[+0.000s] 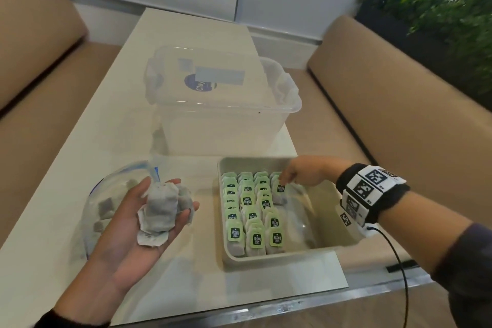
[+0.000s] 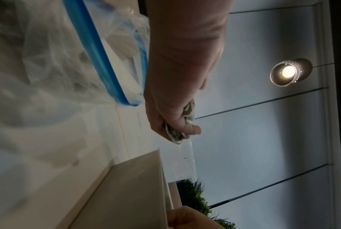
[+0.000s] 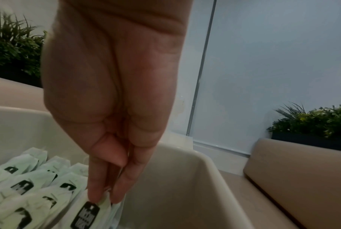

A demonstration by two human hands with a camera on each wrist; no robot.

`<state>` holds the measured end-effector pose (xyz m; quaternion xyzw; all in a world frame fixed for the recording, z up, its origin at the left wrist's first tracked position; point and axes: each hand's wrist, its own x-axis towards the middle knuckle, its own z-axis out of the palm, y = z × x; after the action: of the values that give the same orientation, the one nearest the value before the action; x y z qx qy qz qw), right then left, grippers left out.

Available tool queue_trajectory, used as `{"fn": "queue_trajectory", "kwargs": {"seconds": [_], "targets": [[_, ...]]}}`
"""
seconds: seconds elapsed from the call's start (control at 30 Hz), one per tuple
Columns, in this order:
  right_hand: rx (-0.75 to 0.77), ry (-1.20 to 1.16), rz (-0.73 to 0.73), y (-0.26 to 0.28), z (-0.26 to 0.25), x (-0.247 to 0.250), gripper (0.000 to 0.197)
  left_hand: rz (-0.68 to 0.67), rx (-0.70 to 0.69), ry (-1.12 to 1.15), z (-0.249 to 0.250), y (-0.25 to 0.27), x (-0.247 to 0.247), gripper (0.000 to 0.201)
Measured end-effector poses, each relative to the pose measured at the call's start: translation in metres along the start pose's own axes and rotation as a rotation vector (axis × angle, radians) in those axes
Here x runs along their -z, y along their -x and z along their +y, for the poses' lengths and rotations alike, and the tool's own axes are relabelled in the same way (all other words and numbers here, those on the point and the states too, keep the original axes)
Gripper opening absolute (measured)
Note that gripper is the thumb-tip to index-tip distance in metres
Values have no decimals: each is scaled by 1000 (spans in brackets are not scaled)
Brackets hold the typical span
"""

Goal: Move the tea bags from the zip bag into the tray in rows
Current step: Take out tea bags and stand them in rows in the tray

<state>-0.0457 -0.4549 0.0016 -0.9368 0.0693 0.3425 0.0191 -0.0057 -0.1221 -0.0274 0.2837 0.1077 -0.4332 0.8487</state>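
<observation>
Seen from the head camera, the left hand [image 1: 138, 224] lies palm up above the pale table [image 1: 186, 279], fingers loosely extended, cradling a small heap of grey paper tea bags [image 1: 161, 210]. Behind it sits the clear plastic zip bag with a blue seal [image 1: 106, 194], a few more bags dimly visible inside. The right hand [image 1: 306, 172], a black wristband with square markers [image 1: 370, 192] on its wrist, reaches into the shallow beige rectangular tray [image 1: 330, 242] and pinches one green-tagged tea bag [image 1: 279, 190] at the far end of a fourth row; three full rows of tagged tea bags [image 1: 250, 210] fill the tray's left side. A large clear plastic storage box [image 1: 221, 104] stands beyond the tray.

From the left wrist, the back of that hand [image 2: 177, 86] shows, grey tea-bag edges [image 2: 175, 134] poking past the fingertips, the zip bag's blue seal [image 2: 99, 62] beside it.

From the right wrist, thumb and fingers [image 3: 99, 182] are pressed together on the top of the tagged tea bag [image 3: 85, 216], just inside the tray's far wall [image 3: 175, 178].
</observation>
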Motion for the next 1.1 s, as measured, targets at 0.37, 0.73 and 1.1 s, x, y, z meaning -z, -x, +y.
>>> {"fn": "queue_trajectory", "kwargs": {"seconds": [0.37,0.73,1.1], "targets": [[471,-321,536,64,-96,47,22,-39,153,76,-3,-5,-34,53],[566,-293,578,56,-149,43,14,-58,183,26,-8,1,-42,42],[626,-557,373,77,-124,62,18,-194,224,25,1,8,-36,62]]}}
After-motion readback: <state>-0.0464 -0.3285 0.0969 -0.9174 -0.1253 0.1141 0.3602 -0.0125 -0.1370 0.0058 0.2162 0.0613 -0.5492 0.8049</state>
